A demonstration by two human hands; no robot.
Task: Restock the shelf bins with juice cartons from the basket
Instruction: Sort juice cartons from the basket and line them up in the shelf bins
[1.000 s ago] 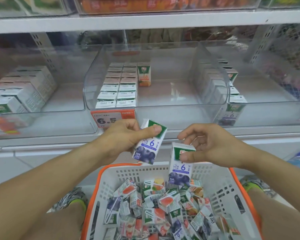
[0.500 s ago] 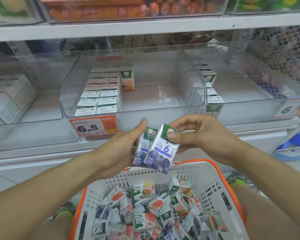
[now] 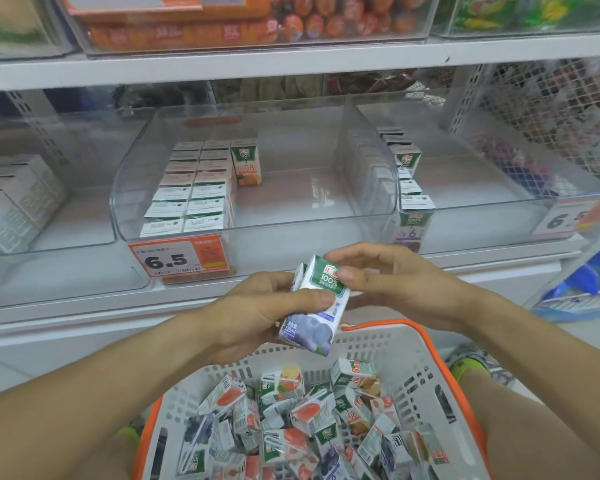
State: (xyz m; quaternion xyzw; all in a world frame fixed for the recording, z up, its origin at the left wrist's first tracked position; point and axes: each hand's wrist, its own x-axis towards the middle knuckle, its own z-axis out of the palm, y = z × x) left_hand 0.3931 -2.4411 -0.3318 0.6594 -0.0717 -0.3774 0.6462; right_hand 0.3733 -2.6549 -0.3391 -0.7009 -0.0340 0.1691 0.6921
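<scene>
Square up the two blueberry cartons before you lift them to the bin.

At centre frame your left hand (image 3: 257,313) curls round the pair of blueberry juice cartons (image 3: 314,303), thumb pressed across the front face; your right hand (image 3: 392,285) pinches the top of the front carton between thumb and fingertips. Keep the faces flush and upright, then carry them to the right-hand clear bin (image 3: 499,202), at right of frame, where matching blueberry stock (image 3: 411,223) stands along its left wall. The basket (image 3: 413,358) sits below, well stocked.
</scene>
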